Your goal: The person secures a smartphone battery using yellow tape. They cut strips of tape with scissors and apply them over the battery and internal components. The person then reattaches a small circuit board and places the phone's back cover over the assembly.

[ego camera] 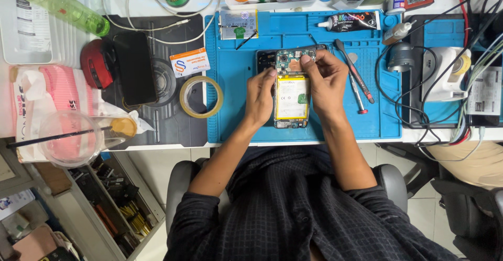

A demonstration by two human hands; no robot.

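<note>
I see opened phone flat on blue mat, back off, yellow battery exposed, board at top end. Left hand against phone's left edge, fingers curled, thumb and fingertip pinching edge near battery top. Right hand on right edge, fingers bent, fingertips pressing on board area at top. Phone sits between both hands, touching both. Screwdrivers just right of right hand. Tape roll left, off mat edge. Glue tube at mat's far side.
</note>
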